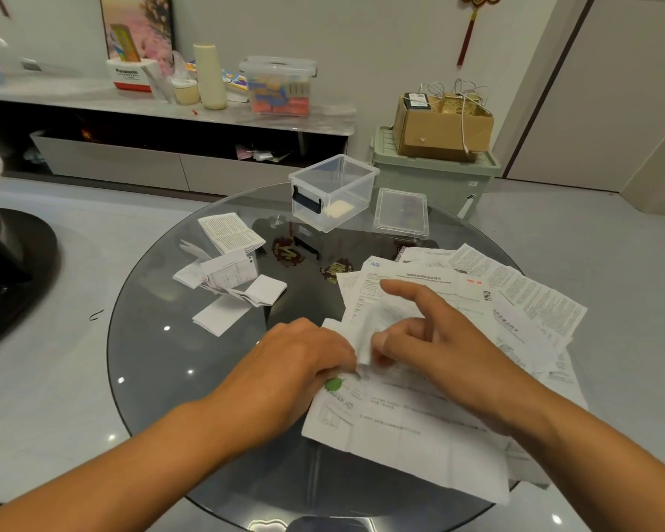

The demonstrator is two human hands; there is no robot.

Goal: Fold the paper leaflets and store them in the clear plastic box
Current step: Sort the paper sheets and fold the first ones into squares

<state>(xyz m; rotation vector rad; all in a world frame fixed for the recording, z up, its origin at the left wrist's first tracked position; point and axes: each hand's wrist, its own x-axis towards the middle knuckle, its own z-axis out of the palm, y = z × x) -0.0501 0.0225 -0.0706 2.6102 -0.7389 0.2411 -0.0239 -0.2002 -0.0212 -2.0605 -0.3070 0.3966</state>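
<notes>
A loose pile of unfolded leaflets (523, 297) covers the right side of the round glass table (162, 359). Both hands work one crumpled white leaflet (365, 332) at the pile's left edge. My left hand (304, 359) grips its lower left edge with curled fingers. My right hand (430, 335) pinches the sheet between thumb and bent fingers, index finger stretched out above. Several folded leaflets (231, 270) lie at the table's left. The clear plastic box (333, 190) stands open at the far edge, a small pale folded piece inside. Its lid (401, 213) lies to its right.
A large printed sheet with a green mark (400, 428) lies nearest me under my hands. Beyond the table stand a low cabinet with a lidded storage box (279, 84) and a green bin (434, 174) carrying a cardboard box. A dark round object (4, 270) sits at the left.
</notes>
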